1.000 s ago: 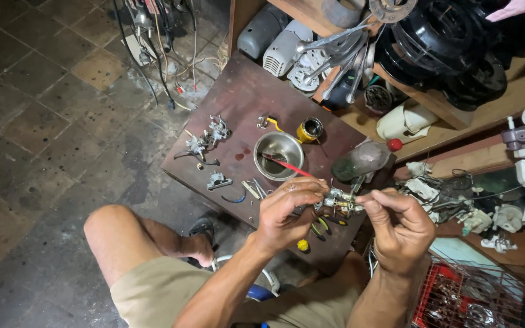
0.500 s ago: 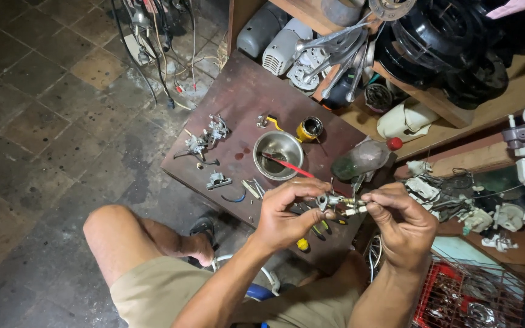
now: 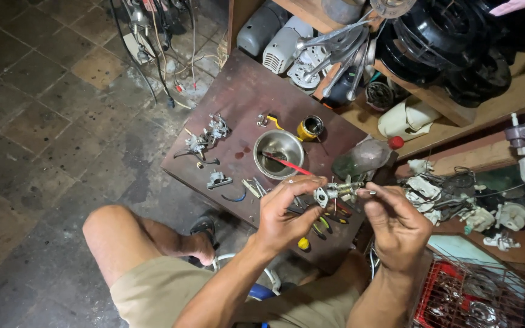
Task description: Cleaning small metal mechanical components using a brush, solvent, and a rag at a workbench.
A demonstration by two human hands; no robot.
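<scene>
Hands: our left hand [image 3: 284,212] and right hand [image 3: 396,222] pinch a small metal part [image 3: 334,192].
Bowl: at 11 o'clock, the steel bowl [image 3: 277,152] holds a red-handled tool [image 3: 287,164].

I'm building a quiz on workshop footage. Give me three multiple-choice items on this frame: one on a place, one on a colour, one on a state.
1. Where is the steel bowl?
A. on the dark board
B. on the tiled floor
C. in the red crate

2. What colour is the small tin beside the bowl?
A. blue
B. yellow
C. white

3. How is the small metal part held?
A. lying loose on the board
B. in one hand only
C. between both hands, above the board

Answers:
1 A, the bowl stands on the dark board.
2 B, its side is yellow.
3 C, the left hand and right hand each pinch one end.
</scene>
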